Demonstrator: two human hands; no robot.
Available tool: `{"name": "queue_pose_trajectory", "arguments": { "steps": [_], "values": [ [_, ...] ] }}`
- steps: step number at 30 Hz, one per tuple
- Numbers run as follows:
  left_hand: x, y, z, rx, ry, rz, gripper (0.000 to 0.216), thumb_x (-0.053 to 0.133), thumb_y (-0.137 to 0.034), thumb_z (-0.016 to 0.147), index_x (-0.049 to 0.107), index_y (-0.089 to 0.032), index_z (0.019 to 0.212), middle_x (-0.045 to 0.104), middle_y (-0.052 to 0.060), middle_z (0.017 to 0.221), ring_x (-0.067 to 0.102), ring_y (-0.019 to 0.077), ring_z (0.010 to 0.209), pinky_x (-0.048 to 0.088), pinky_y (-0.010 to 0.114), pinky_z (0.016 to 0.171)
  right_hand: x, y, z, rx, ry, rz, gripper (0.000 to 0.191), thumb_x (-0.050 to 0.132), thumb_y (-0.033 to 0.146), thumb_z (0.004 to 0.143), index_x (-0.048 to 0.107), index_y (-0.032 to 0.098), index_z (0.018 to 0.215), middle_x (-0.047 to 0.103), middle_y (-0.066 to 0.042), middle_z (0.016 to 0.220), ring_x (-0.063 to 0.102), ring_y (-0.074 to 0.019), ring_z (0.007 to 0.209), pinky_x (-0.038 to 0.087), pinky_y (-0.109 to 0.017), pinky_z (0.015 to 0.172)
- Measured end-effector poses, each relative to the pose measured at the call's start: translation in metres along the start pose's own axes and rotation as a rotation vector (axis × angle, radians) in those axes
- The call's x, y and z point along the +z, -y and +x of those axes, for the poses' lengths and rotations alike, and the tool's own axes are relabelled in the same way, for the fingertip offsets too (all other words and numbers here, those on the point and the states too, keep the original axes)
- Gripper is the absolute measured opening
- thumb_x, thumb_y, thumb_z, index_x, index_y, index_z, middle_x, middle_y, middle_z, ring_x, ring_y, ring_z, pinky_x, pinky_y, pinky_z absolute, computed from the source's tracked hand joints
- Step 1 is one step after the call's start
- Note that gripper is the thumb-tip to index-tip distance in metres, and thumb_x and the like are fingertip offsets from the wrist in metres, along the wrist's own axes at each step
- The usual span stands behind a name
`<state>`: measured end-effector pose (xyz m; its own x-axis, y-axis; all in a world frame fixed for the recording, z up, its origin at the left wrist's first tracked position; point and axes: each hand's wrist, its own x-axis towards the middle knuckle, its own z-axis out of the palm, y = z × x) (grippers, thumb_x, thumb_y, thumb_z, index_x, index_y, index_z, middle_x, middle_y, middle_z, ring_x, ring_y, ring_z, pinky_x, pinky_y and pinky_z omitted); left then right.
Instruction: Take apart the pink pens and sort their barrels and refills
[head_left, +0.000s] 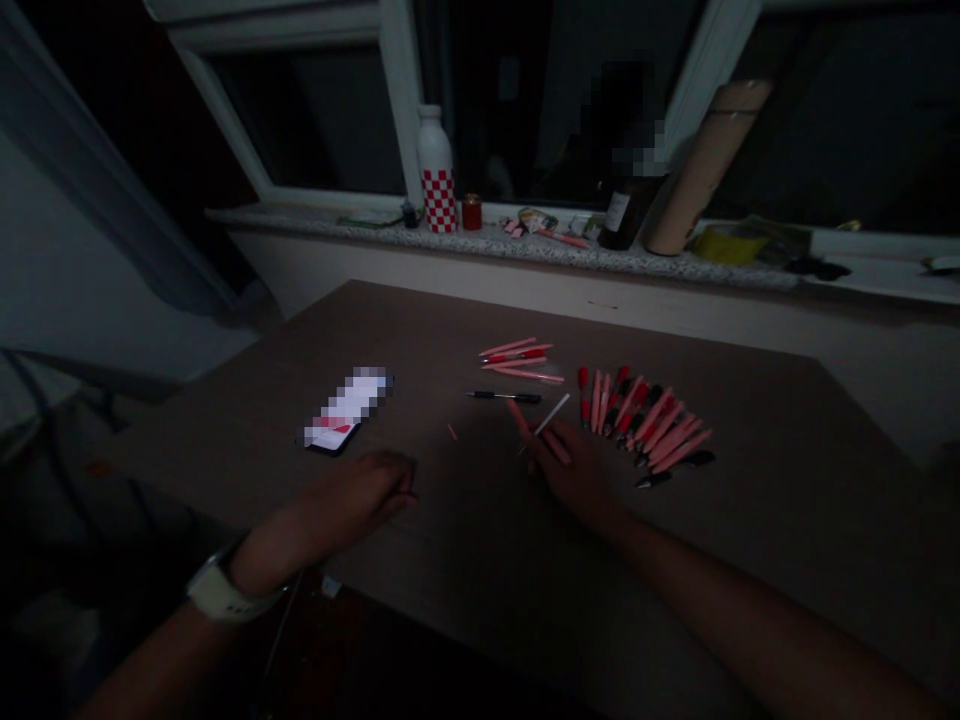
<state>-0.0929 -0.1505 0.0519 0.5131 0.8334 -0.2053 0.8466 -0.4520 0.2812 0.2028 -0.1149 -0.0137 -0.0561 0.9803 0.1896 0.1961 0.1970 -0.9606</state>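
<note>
On the left side of the table, my left hand (375, 487) is closed with its fingers curled inward; a small dark bit shows at the fingertips, too dim to name. My right hand (574, 480) is closed around pink pen parts (556, 446) and a thin white stick (553, 413) that looks like a pen refill. Just beyond it lies a black pen (504, 397). A tiny pink piece (452, 432) rests between the hands. To the right of my right hand, several pink, red and black pens (637, 415) are fanned out side by side.
A small group of pink and red pens (521, 360) lies farther back. A lit phone (349, 408) is at the left. On the windowsill stand a checkered bottle (439, 180), a small red jar (471, 212), a dark bottle (616, 220) and a leaning beige flask (705, 170).
</note>
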Motion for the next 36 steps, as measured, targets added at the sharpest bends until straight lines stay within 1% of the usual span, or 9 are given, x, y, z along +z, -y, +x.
{"name": "queue_pose_trajectory", "arguments": {
  "steps": [5,8,10,12,16,21,25,30,36],
  "values": [
    [0.007,-0.007,0.015,-0.065,-0.096,0.2,0.023,0.04,-0.03,0.098,0.059,-0.017,0.102,0.066,0.013,0.105,0.063,0.0257,0.091,0.047,0.039,0.082,0.002,-0.002,0.001,-0.02,-0.014,0.036,0.025,0.062,0.046,0.086,0.068,0.022,0.087,0.063,0.001,0.062,0.058,-0.0163,0.053,0.043,-0.026,0.051],
    [0.007,-0.015,0.031,-0.028,-0.161,0.249,0.025,0.039,-0.03,0.099,0.058,-0.016,0.106,0.065,0.015,0.111,0.063,0.0272,0.097,0.047,0.04,0.084,0.002,0.0,0.001,0.022,-0.001,0.078,0.029,0.063,0.049,0.084,0.068,0.022,0.088,0.063,0.001,0.063,0.059,-0.0169,0.055,0.044,-0.026,0.052],
    [0.002,-0.022,0.044,0.008,-0.175,0.175,0.025,0.039,-0.033,0.1,0.057,-0.018,0.108,0.066,0.013,0.106,0.064,0.025,0.093,0.047,0.036,0.08,0.002,0.001,0.001,0.033,-0.003,0.098,0.03,0.064,0.05,0.084,0.068,0.021,0.089,0.063,0.001,0.064,0.06,-0.0169,0.056,0.045,-0.026,0.053],
    [-0.004,-0.03,0.06,0.007,-0.201,0.05,0.026,0.039,-0.036,0.101,0.056,-0.018,0.107,0.068,0.01,0.097,0.065,0.0219,0.082,0.047,0.033,0.072,0.002,0.002,0.001,0.031,-0.017,0.122,0.029,0.064,0.049,0.083,0.068,0.021,0.087,0.064,0.002,0.064,0.059,-0.0164,0.056,0.045,-0.026,0.053],
    [-0.009,-0.04,0.095,0.125,-0.28,-0.28,0.022,0.045,-0.035,0.099,0.06,-0.019,0.1,0.07,0.004,0.093,0.065,0.0169,0.08,0.047,0.027,0.069,0.003,0.0,0.002,0.029,-0.047,0.179,0.028,0.063,0.049,0.085,0.067,0.021,0.086,0.064,0.002,0.065,0.058,-0.0154,0.055,0.043,-0.025,0.051],
    [0.006,-0.046,0.126,0.203,-0.36,-0.526,0.019,0.056,-0.029,0.094,0.064,-0.019,0.108,0.072,0.005,0.104,0.067,0.0176,0.092,0.052,0.03,0.081,0.002,-0.002,0.005,0.024,-0.073,0.22,0.027,0.061,0.047,0.087,0.067,0.022,0.091,0.064,0.0,0.069,0.058,-0.016,0.057,0.043,-0.025,0.05],
    [0.016,-0.047,0.13,0.159,-0.484,-0.629,0.02,0.06,-0.031,0.092,0.064,-0.019,0.106,0.072,0.006,0.104,0.068,0.0187,0.095,0.054,0.032,0.084,0.001,-0.001,0.006,0.034,-0.059,0.204,0.025,0.06,0.045,0.088,0.065,0.021,0.092,0.063,0.002,0.066,0.057,-0.0149,0.056,0.043,-0.024,0.05],
    [0.021,-0.046,0.127,0.115,-0.597,-0.658,0.017,0.062,-0.031,0.09,0.064,-0.018,0.1,0.071,0.005,0.099,0.067,0.0173,0.09,0.054,0.028,0.079,0.001,0.0,0.005,0.058,-0.029,0.18,0.026,0.058,0.046,0.09,0.064,0.021,0.097,0.063,0.002,0.067,0.058,-0.0142,0.056,0.044,-0.024,0.051],
    [0.027,-0.047,0.128,0.12,-0.684,-0.684,0.018,0.067,-0.031,0.086,0.064,-0.018,0.098,0.07,0.004,0.092,0.065,0.015,0.08,0.053,0.025,0.07,0.0,-0.006,0.006,0.006,0.012,0.123,0.025,0.059,0.045,0.091,0.063,0.021,0.097,0.063,0.001,0.072,0.06,-0.0135,0.061,0.046,-0.023,0.055]
  ]
}}
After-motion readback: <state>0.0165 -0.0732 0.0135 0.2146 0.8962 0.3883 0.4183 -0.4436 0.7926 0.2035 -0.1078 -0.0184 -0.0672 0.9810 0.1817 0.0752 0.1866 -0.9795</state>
